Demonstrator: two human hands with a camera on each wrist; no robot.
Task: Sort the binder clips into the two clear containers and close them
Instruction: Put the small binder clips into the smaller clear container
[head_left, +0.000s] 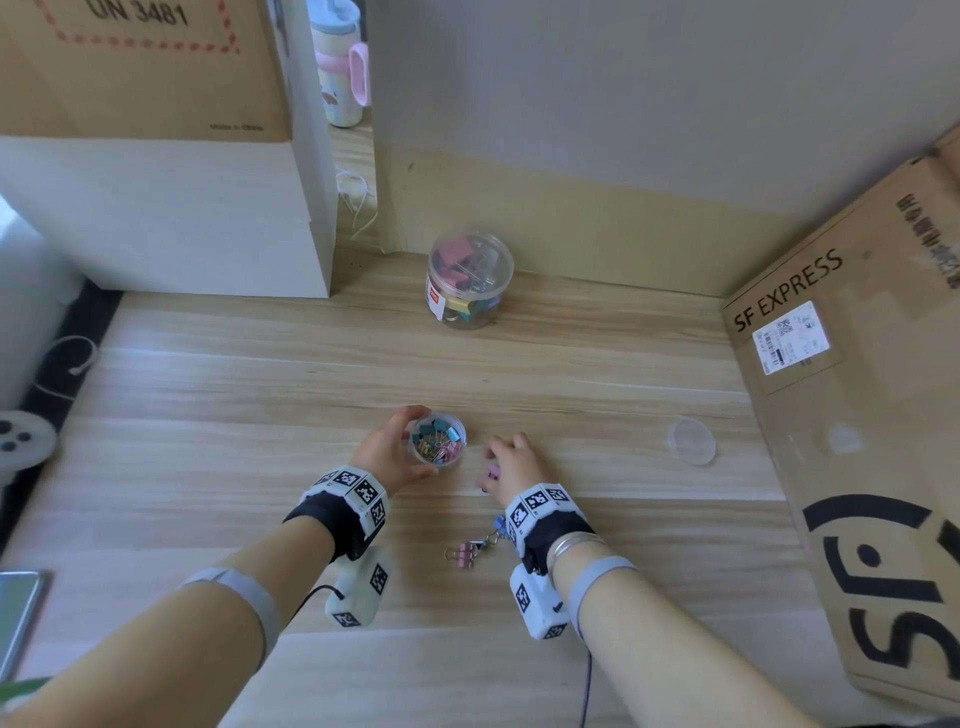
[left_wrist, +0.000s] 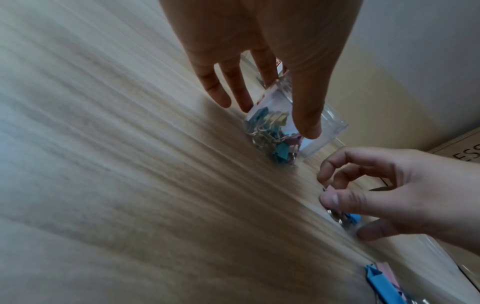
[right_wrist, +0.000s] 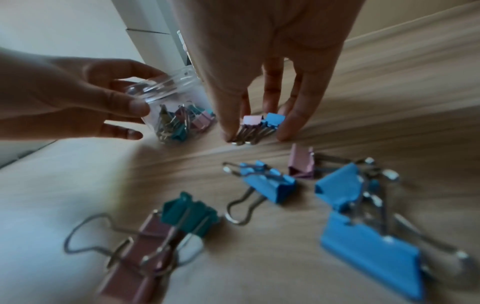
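My left hand (head_left: 397, 448) grips a small open clear container (head_left: 438, 440) standing on the table, partly filled with small coloured binder clips (left_wrist: 270, 131). Just right of it, my right hand (head_left: 506, 460) pinches a small pink clip and a small blue clip (right_wrist: 261, 123) together against the table top. Several loose clips lie near my right wrist: blue (right_wrist: 267, 185), pink (right_wrist: 301, 164), teal (right_wrist: 189, 214) and larger ones (right_wrist: 369, 246). A larger clear container (head_left: 470, 275) with bigger clips stands at the back with its lid on.
A small clear lid (head_left: 692, 440) lies on the wooden table (head_left: 260, 405) to the right. An SF Express cardboard box (head_left: 857, 415) borders the right side, and a white box (head_left: 166, 218) under a carton stands at the back left.
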